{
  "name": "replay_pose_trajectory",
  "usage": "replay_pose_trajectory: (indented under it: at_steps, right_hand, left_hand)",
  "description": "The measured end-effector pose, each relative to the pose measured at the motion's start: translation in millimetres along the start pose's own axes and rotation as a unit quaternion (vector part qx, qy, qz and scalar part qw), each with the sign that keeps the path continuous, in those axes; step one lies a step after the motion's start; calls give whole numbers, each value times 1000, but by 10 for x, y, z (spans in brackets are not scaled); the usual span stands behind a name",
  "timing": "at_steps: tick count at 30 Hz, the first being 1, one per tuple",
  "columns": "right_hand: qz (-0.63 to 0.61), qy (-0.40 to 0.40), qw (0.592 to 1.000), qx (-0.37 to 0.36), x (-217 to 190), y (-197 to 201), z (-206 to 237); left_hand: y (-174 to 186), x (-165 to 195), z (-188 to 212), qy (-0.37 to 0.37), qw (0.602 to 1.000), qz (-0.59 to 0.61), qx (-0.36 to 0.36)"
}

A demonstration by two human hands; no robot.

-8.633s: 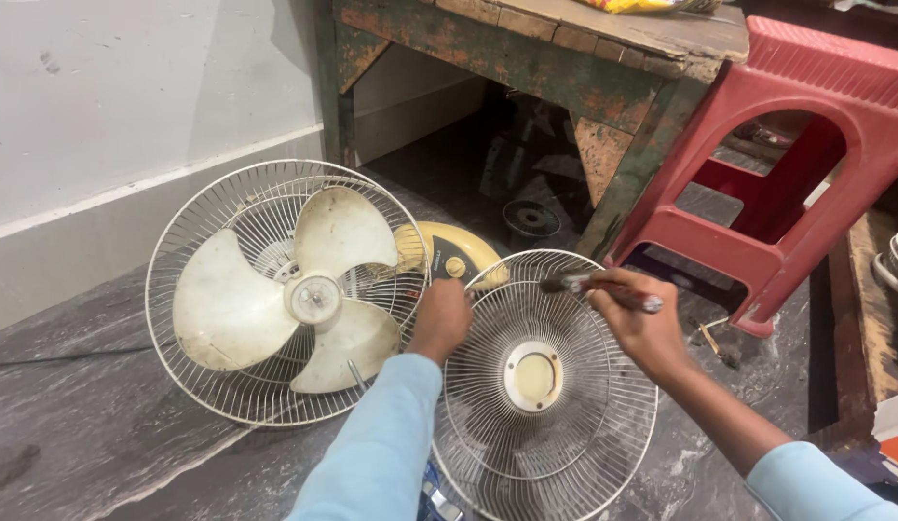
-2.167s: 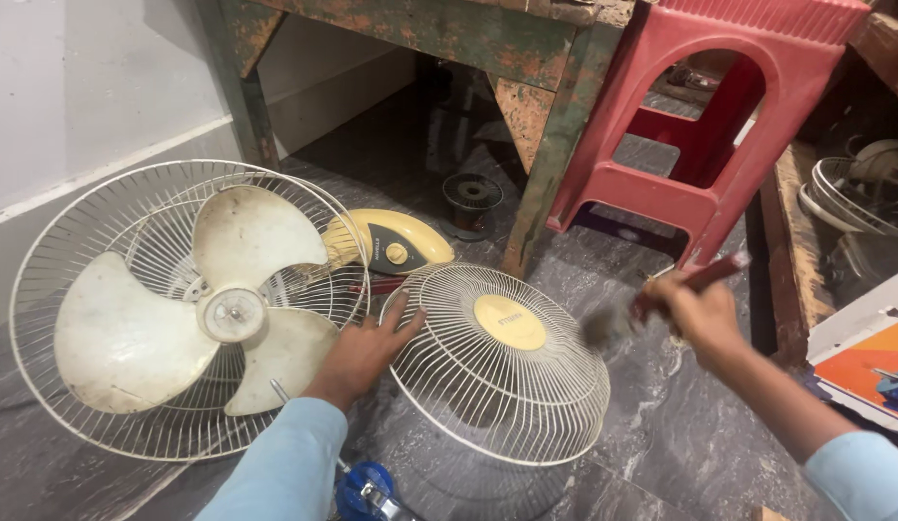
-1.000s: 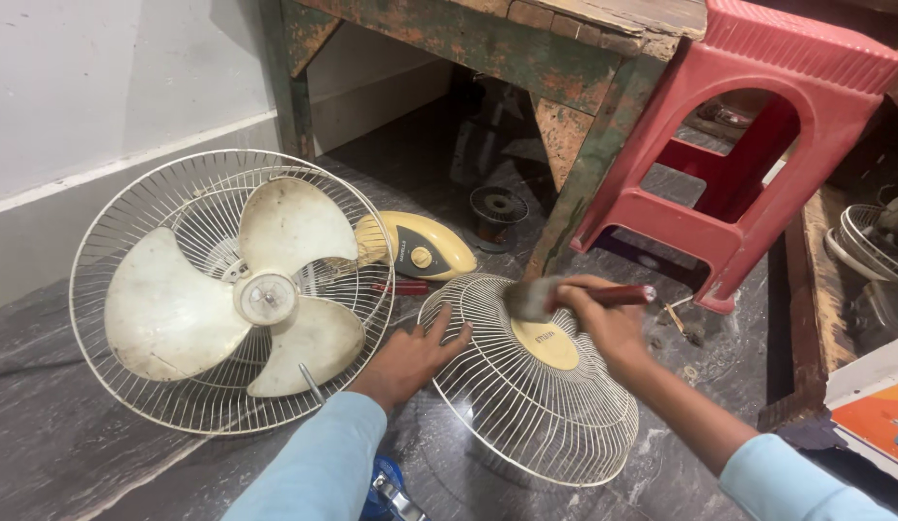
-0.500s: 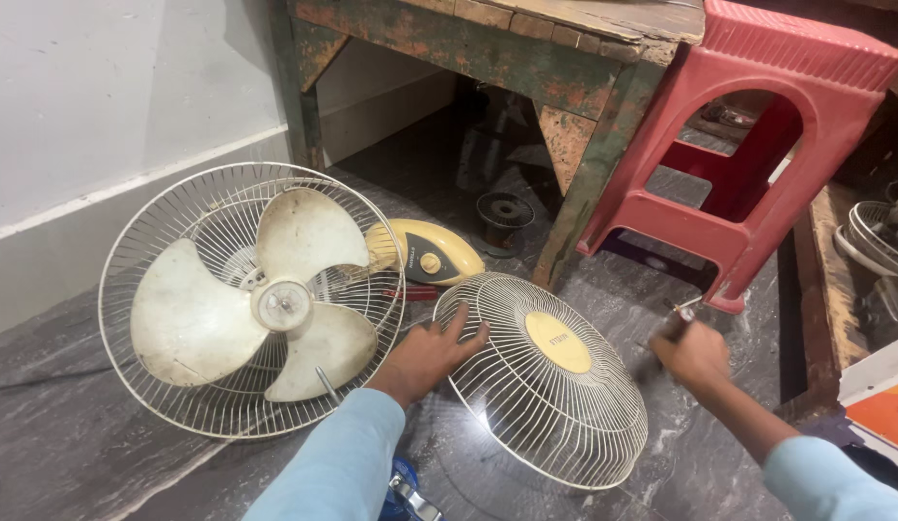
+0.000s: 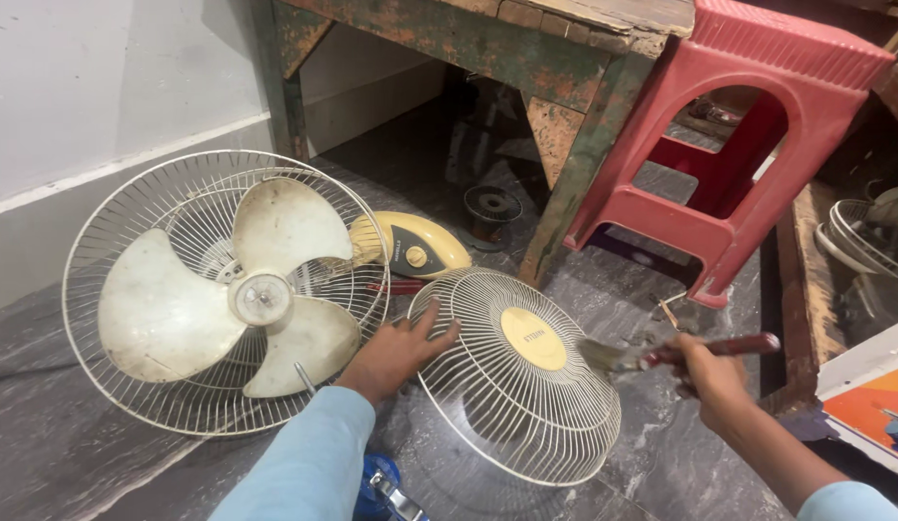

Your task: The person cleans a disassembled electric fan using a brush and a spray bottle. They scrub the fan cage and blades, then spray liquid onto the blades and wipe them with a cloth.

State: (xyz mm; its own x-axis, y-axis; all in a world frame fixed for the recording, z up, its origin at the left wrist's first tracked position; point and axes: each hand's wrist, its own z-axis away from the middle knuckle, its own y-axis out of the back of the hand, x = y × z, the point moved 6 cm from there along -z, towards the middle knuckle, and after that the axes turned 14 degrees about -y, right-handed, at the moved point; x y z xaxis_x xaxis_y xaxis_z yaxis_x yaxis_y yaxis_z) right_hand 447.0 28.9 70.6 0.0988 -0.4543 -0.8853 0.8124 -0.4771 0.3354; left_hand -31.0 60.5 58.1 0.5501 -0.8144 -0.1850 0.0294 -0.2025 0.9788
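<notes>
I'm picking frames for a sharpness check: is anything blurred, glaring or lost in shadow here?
Head view: the brush in the right hand is slightly smeared at its bristles; the left hand on the fan guard looks sharp, as does the fan blade; under the wooden table it is deep in shadow; no strong glare; the red stool leans from wide-angle distortion.

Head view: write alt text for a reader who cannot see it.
A person's left hand steadies a detached wire fan guard on a dark stone floor, while the right hand holds a red-handled brush at its rim. A dusty table fan with cream blades lies to the left; a red plastic stool and a worn wooden table stand behind.
</notes>
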Motion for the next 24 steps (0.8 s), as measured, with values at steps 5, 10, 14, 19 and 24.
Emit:
replay_pose_trajectory:
  at_steps: [5, 10, 14, 19, 24]
  right_hand:
    - [237, -17, 957, 166, 441, 481, 63]
    - [65, -7, 988, 139, 250, 387, 234]
    - [-46, 105, 991, 75, -355, -128, 473]
    - [-88, 123, 985, -79, -658, -913, 814]
    - [-63, 60, 992, -96, -437, -1027, 723]
  left_hand:
    - [69, 45, 31, 1, 999, 12, 49]
    - [133, 35, -74, 27, 998, 44, 36]
    - [194, 103, -91, -5, 999, 27, 24]
    - [203, 89, -54, -2, 1000, 23, 10]
    - [143, 34, -31, 9, 1000, 23, -15]
